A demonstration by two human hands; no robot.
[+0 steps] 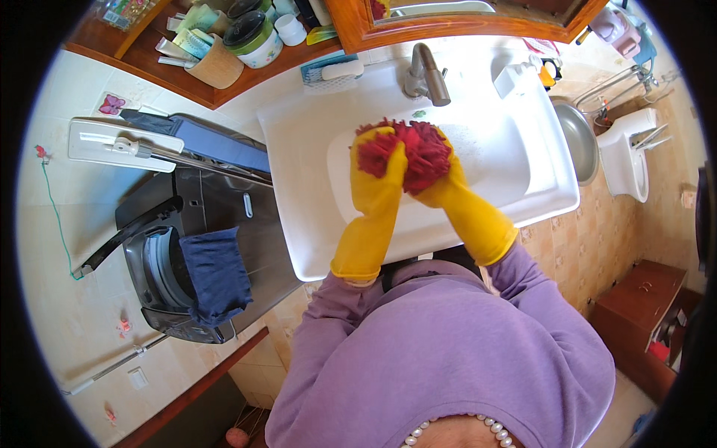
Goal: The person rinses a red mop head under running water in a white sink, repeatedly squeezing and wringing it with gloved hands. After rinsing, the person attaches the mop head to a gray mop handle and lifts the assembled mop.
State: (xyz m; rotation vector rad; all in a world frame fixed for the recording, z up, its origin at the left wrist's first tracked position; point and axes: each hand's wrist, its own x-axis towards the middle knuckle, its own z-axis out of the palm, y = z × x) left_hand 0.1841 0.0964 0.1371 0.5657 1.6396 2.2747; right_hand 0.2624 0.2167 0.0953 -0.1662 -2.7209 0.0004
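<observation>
Both my hands wear long yellow rubber gloves and squeeze a bunched red chenille cloth or mitt (421,154) between them. My left hand (376,168) presses on its left side, with the thumb lying over the front. Around the right side curls my right hand (442,182), its fingers partly hidden by the red strands. The bundle is held over the basin of a white ceramic sink (302,224). Just beyond it, a brushed-metal faucet (427,75) stands at the back of the sink; whether water runs from it I cannot see.
A soap dish (330,73) sits at the sink's back left, below a wooden shelf (218,95) with jars and tubes. At left are a flat mop (123,144) and an open washing machine (168,269) with a blue cloth (218,274). A metal basin (577,143) is at right.
</observation>
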